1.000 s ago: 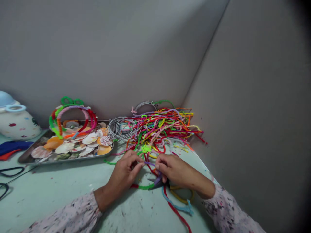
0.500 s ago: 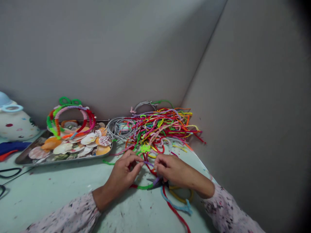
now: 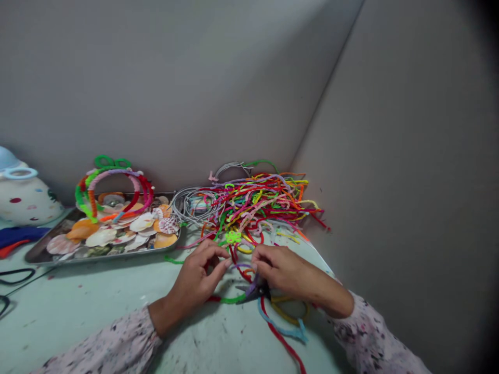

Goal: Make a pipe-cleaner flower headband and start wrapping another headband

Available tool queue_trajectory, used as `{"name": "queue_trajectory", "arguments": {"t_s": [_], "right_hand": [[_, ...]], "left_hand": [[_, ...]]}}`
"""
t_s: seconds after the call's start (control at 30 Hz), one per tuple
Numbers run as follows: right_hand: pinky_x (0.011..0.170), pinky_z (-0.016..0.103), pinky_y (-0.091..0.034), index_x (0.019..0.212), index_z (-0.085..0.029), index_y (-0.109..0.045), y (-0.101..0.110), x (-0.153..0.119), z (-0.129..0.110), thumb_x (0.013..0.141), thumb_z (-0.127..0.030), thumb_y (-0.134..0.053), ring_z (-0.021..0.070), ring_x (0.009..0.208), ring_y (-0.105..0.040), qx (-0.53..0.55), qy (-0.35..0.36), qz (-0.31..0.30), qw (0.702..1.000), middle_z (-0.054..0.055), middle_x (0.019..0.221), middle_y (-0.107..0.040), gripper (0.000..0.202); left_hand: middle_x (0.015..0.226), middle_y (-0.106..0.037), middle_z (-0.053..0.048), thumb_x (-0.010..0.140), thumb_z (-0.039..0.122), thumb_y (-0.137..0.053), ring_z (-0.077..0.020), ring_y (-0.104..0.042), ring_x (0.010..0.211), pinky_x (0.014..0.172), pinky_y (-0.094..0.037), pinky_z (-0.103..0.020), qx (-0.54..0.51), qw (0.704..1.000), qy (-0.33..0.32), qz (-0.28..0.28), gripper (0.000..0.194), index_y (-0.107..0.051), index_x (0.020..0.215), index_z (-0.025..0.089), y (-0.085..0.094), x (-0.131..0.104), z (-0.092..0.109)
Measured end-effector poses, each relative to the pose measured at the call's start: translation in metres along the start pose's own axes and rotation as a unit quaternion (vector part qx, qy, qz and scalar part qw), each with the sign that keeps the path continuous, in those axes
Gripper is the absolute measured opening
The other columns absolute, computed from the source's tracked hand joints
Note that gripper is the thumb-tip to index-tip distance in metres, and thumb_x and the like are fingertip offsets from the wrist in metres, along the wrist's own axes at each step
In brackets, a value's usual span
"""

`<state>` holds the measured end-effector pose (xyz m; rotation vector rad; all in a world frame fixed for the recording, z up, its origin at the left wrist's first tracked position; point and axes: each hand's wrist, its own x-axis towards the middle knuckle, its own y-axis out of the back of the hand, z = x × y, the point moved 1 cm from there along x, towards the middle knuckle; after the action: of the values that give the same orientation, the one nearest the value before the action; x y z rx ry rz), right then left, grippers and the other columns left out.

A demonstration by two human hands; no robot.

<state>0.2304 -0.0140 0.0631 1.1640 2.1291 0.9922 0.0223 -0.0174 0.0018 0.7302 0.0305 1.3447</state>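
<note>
A thin purple pipe cleaner (image 3: 242,265) curves between my two hands. My left hand (image 3: 200,272) has thumb and forefinger nearly together at its left end. My right hand (image 3: 283,270) pinches the strand at the other end, its fingertips partly hidden. Below them, a joined strand runs from red through a green pipe cleaner (image 3: 233,300) to purple, passing over dark scissors (image 3: 260,292) with parted blades. A light-blue pipe cleaner (image 3: 283,330) and a long red one (image 3: 286,348) lie on the table beneath my right wrist.
Behind my hands lies a pile of coloured pipe cleaners (image 3: 265,200), beside coiled grey wire (image 3: 197,205). A metal tray (image 3: 117,258) of seashells stands left, with fuzzy wrapped hoops (image 3: 113,174) on it. A spotted white object (image 3: 27,200) and black handle loops (image 3: 15,278) sit far left.
My right hand has moved slightly right, uncovering more of the scissors. The purple strand between the hands now bows more, while my left hand stays almost still.
</note>
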Motion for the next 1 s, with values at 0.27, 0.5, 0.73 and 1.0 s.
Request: {"name": "queue_trajectory", "arguments": {"t_s": [0.27,0.5,0.73,1.0], "right_hand": [[0.057,0.023,-0.033,0.081,-0.019,-0.054,0.051,-0.010,0.030,0.088,-0.025,-0.041,0.0128,0.062,-0.050,-0.064,-0.057,0.130,0.988,0.000,0.070,-0.059,0.016],[0.056,0.024,-0.028,0.079,-0.017,-0.058,0.050,0.008,0.074,0.087,-0.021,-0.045,0.0132,0.061,-0.049,-0.165,-0.152,0.152,0.963,0.005,0.072,-0.062,0.015],[0.061,0.024,-0.034,0.078,-0.015,-0.063,0.022,0.031,0.109,0.085,-0.021,-0.046,0.0152,0.068,-0.055,-0.124,-0.150,0.124,0.973,0.005,0.076,-0.065,0.019],[0.065,0.025,-0.036,0.086,-0.016,-0.062,0.006,0.038,0.125,0.088,-0.027,-0.042,0.0162,0.073,-0.057,-0.108,-0.136,0.154,0.973,0.005,0.080,-0.066,0.022]], "left_hand": [[0.087,-0.060,-0.004,0.089,0.029,-0.049,-0.0173,-0.055,0.082,0.072,-0.043,-0.029,0.001,1.000,0.012,0.010,0.016,-0.062,0.086,0.019,0.001,0.001,-0.001],[0.086,-0.059,-0.004,0.089,0.028,-0.049,-0.0169,-0.054,0.082,0.073,-0.042,-0.029,-0.003,1.000,0.014,0.006,0.016,-0.061,0.084,0.019,0.001,0.002,-0.004],[0.085,-0.059,-0.003,0.090,0.030,-0.049,-0.0169,-0.055,0.081,0.073,-0.042,-0.028,-0.005,0.999,0.030,0.011,0.017,-0.061,0.083,0.019,0.001,0.002,-0.007],[0.080,-0.059,-0.003,0.089,0.031,-0.048,-0.0175,-0.055,0.078,0.070,-0.042,-0.028,0.010,0.999,0.040,0.019,0.020,-0.061,0.080,0.019,0.000,0.004,-0.007]]}}
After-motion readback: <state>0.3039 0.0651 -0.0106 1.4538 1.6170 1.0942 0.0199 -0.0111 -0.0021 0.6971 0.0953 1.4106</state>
